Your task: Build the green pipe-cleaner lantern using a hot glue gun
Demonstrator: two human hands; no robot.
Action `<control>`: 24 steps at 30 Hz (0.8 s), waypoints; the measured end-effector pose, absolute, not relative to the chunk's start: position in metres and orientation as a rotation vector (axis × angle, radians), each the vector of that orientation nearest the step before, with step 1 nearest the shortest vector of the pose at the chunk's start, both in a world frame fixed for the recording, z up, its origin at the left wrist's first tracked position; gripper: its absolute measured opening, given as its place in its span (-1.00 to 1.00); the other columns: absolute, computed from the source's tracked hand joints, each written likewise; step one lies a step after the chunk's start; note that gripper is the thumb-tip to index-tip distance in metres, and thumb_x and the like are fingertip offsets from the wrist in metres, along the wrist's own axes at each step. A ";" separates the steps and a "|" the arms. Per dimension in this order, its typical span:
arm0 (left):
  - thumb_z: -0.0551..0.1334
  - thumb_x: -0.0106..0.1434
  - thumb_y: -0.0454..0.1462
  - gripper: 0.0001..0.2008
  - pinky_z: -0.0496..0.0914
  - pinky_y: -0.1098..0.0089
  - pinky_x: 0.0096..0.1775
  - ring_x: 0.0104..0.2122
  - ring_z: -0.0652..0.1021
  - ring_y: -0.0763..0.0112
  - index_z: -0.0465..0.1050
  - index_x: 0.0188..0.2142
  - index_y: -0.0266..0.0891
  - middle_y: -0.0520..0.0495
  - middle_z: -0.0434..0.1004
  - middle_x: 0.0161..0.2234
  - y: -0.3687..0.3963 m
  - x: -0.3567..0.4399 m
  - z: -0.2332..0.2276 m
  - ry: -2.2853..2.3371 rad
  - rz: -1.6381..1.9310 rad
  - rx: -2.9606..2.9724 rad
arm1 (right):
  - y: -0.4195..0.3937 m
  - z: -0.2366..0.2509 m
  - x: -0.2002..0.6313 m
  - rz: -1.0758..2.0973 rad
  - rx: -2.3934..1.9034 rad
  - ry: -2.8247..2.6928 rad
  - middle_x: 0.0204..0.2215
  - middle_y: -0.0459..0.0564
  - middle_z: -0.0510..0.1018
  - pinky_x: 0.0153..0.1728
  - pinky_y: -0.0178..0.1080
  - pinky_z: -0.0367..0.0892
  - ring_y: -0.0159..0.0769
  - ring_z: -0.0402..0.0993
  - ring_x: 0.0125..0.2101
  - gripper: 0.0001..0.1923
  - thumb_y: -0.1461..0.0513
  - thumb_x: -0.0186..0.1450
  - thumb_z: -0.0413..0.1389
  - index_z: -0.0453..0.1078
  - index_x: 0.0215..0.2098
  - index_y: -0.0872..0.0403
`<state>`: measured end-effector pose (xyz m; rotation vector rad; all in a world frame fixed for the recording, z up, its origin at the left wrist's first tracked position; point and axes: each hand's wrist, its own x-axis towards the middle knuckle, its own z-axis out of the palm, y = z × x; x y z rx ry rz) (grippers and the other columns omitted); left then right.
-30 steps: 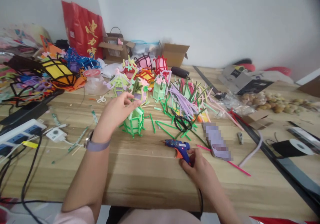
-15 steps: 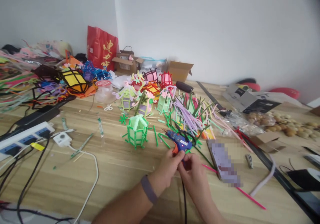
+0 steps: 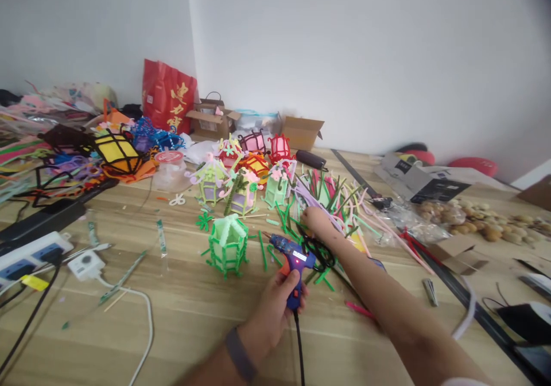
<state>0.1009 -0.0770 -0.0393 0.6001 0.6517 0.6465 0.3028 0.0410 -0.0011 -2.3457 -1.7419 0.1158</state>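
Across the table (image 3: 185, 305), the right hand (image 3: 317, 221) extends past the glue gun (image 3: 298, 254).

A wood-grained table (image 3: 189, 323) runs back to pale walls (image 3: 365, 59) meeting in what looks like a corner.

Your left hand (image 3: 275, 303), which was hanging over the lantern (image 3: 228, 254) a second ago and then sharing the gun (image 3: 297, 254) with your right, is now holding that gun alone, wrapping its handle. Your right hand (image 3: 321, 223) is no longer holding it and is reaching forward to the purple stems (image 3: 307, 194); whether it is grasping any is hard to tell. The nozzle is pointing closer to the lantern than before. Your right forearm is now covering most of the phone (image 3: 377, 264) and hiding the pink stick's (image 3: 360, 310) far end.
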 end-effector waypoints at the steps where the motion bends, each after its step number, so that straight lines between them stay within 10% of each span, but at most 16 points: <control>1: 0.45 -0.18 0.13 -0.44 0.15 0.44 -0.52 -0.59 0.36 0.54 0.37 -0.40 -0.22 0.03 0.42 -0.52 -0.077 0.100 -0.039 0.645 0.647 0.600 | 0.051 -0.005 0.304 0.168 -2.399 -1.699 0.05 0.13 0.45 -0.08 -0.08 0.43 -0.18 0.47 -0.07 -0.66 0.14 0.36 0.13 0.38 0.05 0.11; 16: 0.50 -0.33 0.11 -0.30 0.10 0.50 -0.55 -0.65 0.35 0.60 0.34 -0.35 -0.30 0.07 0.45 -0.57 -0.078 0.101 -0.034 0.563 0.569 0.489 | 0.054 0.017 0.337 1.294 -2.041 -1.007 0.05 0.08 0.45 -0.10 0.00 0.44 -0.16 0.47 -0.07 -0.62 0.14 0.37 0.12 0.33 0.11 0.09; 19: 0.51 -0.29 0.08 -0.30 0.11 0.51 -0.56 -0.65 0.35 0.60 0.37 -0.29 -0.32 0.07 0.46 -0.57 -0.078 0.101 -0.037 0.538 0.584 0.478 | 0.005 0.022 0.331 1.468 -1.699 -0.963 -0.26 0.01 0.52 -0.41 -0.26 0.48 -0.36 0.50 -0.39 -0.75 0.12 0.36 0.10 0.40 -0.14 0.16; 24: 0.50 -0.20 0.04 -0.34 0.12 0.53 -0.57 -0.64 0.36 0.61 0.40 -0.22 -0.33 0.06 0.46 -0.57 -0.080 0.099 -0.035 0.524 0.578 0.420 | -0.103 0.019 0.289 1.588 -1.294 -0.909 -0.69 -0.33 0.13 -0.84 -0.57 -0.13 -0.69 -0.17 -0.79 -0.53 -0.04 0.06 0.29 0.17 -0.55 0.07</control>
